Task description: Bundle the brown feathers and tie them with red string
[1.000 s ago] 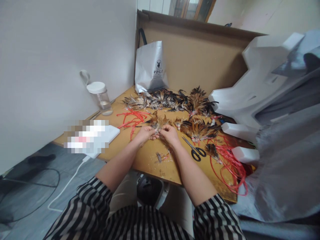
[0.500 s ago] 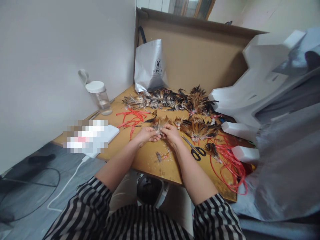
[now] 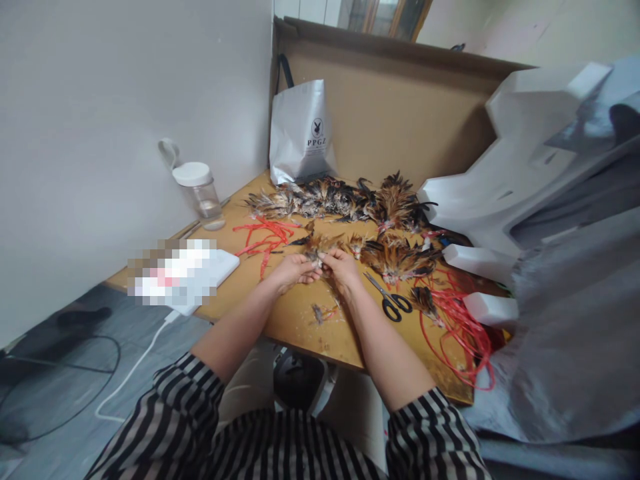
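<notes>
Between my two hands, over the middle of the wooden table, is a small bunch of brown feathers point(image 3: 323, 245). My left hand point(image 3: 293, 271) pinches its pale lower end from the left. From the right, my right hand point(image 3: 341, 267) grips the same end between thumb and fingers. The quill ends are partly hidden by my fingertips. To the right lie feather bundles point(image 3: 400, 257) tied with red strands. Black-handled scissors point(image 3: 389, 298) rest beside my right forearm. A small tuft of feathers point(image 3: 319, 313) lies on the table just below my hands.
A long row of feathers point(image 3: 330, 199) lies at the back by a silver bag point(image 3: 303, 133). Red plastic strands point(image 3: 267, 232) lie left, more point(image 3: 463, 323) right. A lidded bottle point(image 3: 203, 197) and a cabled white device point(image 3: 225, 267) stand left; white foam point(image 3: 460, 193) borders the right.
My fingers have shifted slightly on the feather bunch, which sits a little lower in my hands. The view has moved very slightly; the other things lie as before.
</notes>
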Demonstrator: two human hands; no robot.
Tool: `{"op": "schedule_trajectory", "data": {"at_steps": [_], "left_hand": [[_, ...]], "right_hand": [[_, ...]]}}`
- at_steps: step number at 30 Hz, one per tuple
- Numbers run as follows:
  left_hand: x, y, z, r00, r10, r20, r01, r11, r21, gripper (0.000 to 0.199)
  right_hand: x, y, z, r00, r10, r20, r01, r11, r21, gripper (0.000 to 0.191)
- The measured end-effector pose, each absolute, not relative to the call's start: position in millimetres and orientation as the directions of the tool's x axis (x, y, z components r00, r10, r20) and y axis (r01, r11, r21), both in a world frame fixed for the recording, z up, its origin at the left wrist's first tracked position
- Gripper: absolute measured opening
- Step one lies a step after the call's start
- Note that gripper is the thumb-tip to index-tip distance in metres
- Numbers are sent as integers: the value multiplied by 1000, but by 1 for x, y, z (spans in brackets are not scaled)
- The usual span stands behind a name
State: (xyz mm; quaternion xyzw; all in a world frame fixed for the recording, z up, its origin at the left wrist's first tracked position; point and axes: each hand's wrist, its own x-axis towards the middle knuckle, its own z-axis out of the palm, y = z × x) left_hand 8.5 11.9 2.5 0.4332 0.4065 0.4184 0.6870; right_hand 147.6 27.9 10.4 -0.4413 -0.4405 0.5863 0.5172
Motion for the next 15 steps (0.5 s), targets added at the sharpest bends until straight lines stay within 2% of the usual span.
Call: {"op": "schedule_trajectory", "data": {"at_steps": [4,8,11,15], "left_hand": [[9,13,1,322,923,-209,-264,300,917,21],[9,13,1,324,920,-219,-305,321,897,17],[9,12,3,324,919,-222,-314,326,892,15],[9,11,3,319,918,-234,-305,333,892,15]], "right_hand": [[145,29,8,8,998,68,-136,68,-988,30],[144,30,5,51,988,146,-64,149,-987,26],[142,28,5,61,984,167,-36,170,-985,25],[139,23,7,57,992,114,-91,119,-989,26]]}}
